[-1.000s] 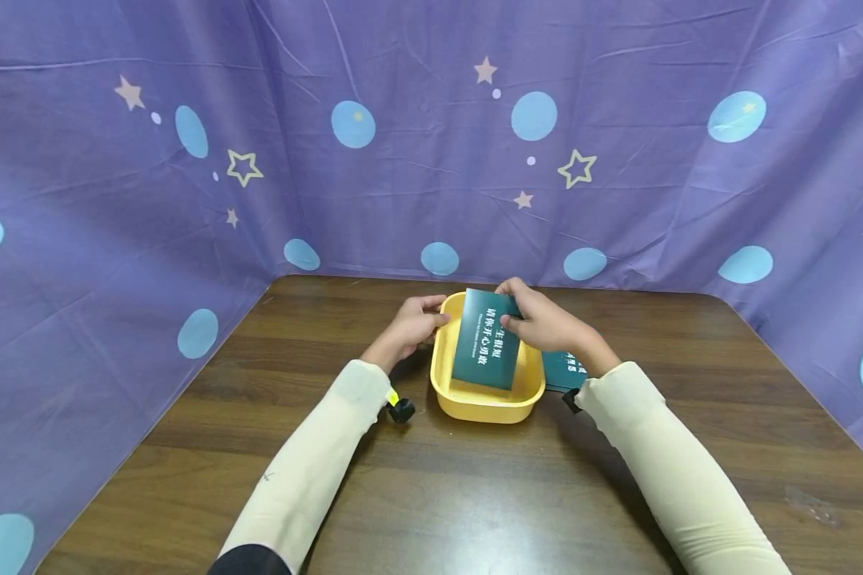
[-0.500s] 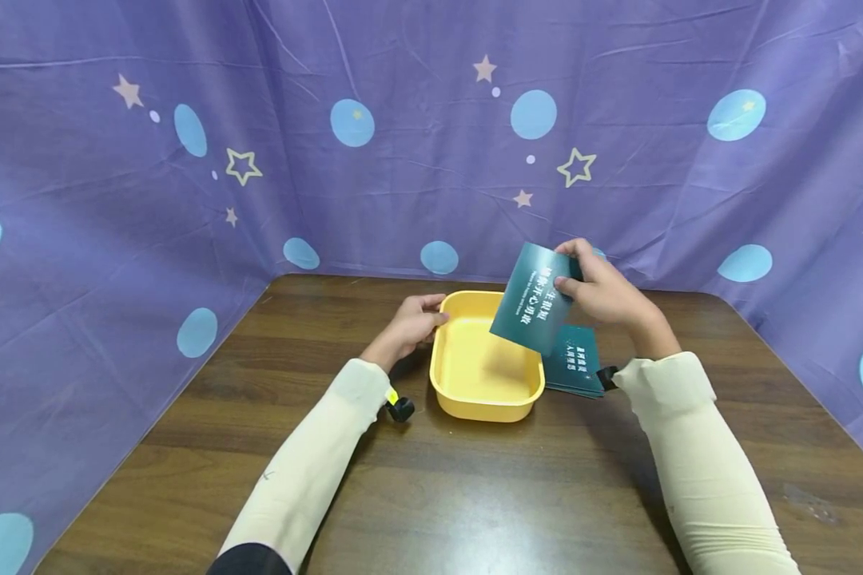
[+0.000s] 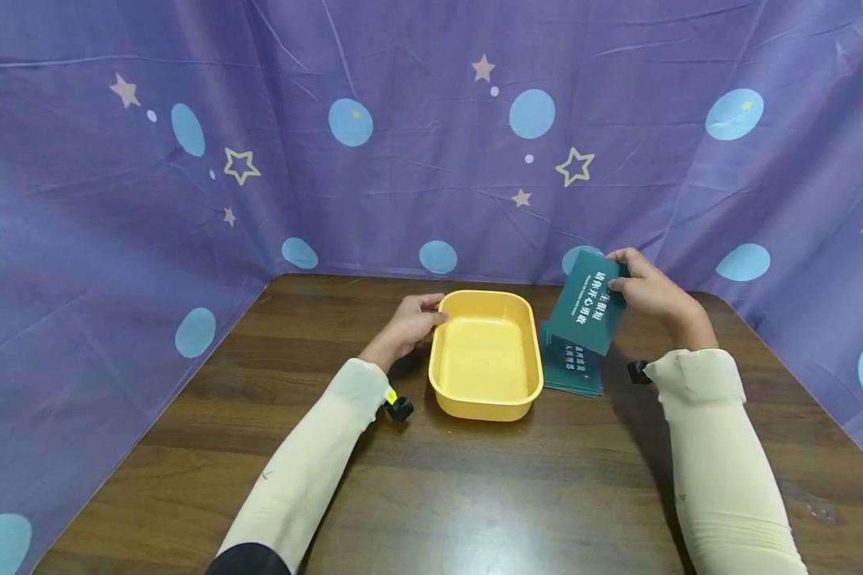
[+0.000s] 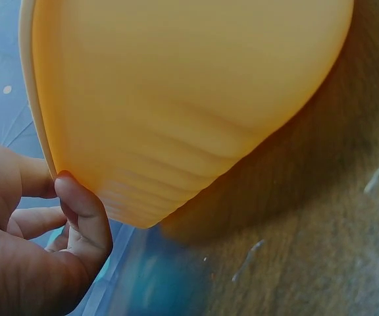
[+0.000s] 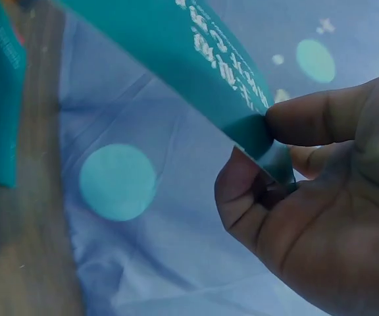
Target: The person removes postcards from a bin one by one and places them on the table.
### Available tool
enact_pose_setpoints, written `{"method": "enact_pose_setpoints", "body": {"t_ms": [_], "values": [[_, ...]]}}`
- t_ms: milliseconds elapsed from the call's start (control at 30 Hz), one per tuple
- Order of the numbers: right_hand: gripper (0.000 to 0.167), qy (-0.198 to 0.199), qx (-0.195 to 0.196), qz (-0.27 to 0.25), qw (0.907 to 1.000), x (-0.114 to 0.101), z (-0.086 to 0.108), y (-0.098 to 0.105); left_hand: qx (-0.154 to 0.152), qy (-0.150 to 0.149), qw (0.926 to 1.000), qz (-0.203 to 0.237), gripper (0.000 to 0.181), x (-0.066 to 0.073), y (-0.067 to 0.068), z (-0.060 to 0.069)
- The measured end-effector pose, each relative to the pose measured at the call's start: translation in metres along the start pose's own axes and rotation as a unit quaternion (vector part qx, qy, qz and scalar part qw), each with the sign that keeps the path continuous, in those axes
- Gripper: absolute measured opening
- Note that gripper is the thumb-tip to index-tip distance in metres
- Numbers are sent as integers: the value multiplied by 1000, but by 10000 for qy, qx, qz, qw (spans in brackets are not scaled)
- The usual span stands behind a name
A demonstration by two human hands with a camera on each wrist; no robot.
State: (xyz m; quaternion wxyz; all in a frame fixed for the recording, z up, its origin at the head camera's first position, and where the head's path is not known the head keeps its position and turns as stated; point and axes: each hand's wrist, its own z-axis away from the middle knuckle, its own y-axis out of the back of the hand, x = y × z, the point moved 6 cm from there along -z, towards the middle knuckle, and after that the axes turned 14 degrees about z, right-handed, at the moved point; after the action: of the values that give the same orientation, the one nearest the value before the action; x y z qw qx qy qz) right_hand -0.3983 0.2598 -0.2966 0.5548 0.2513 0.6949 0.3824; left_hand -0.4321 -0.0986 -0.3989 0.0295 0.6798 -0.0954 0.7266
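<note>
In the head view my right hand (image 3: pixel 654 291) pinches a dark green card (image 3: pixel 584 307) printed with white characters, holding it tilted above the table. The right wrist view shows the card (image 5: pixel 176 72) bending slightly between thumb and fingers (image 5: pixel 314 118). Beneath it lies a pile of similar green cards (image 3: pixel 574 375), partly covered by the held one. My left hand (image 3: pixel 406 331) grips the left rim of a yellow plastic basin (image 3: pixel 485 411), which holds nothing. Thumb and fingers pinch the basin's edge (image 4: pixel 41 131) in the left wrist view.
The brown wooden table (image 3: pixel 518 495) extends around the basin on all sides. A purple curtain (image 3: pixel 431 200) with stars and blue dots rises behind and beside it. A small clear scrap (image 3: pixel 816 507) lies at the right.
My right hand has lifted the green card from inside the basin and carried it right, over the pile of cards. My left hand stays on the basin rim.
</note>
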Motion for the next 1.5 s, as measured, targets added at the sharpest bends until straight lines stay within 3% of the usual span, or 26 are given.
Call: {"method": "enact_pose_setpoints", "body": {"t_ms": [233, 700, 800, 1033, 1300, 1500], "values": [[44, -14, -535, 101, 9985, 24, -8, -19, -27, 10, 10000, -3, 55, 1, 0, 3], [43, -28, -1222, -199, 9923, 44, -23, -62, -20, -29, 10000, 15, 55, 1, -1, 2], [50, 57, -1323, -12, 9912, 46, -24, -66, -18, -38, 10000, 32, 55, 1, -1, 2], [72, 298, -1384, 210, 9897, 45, -29, -73, -13, -55, 9999, 88, 55, -2, 0, -1], [68, 235, -1355, 281, 9901, 44, -30, -80, -4, -55, 10000, 57, 55, -2, 0, -2], [67, 119, -1384, 715, 9877, 44, -31, -85, 6, -14, 10000, 15, 55, 0, 0, 0]]}}
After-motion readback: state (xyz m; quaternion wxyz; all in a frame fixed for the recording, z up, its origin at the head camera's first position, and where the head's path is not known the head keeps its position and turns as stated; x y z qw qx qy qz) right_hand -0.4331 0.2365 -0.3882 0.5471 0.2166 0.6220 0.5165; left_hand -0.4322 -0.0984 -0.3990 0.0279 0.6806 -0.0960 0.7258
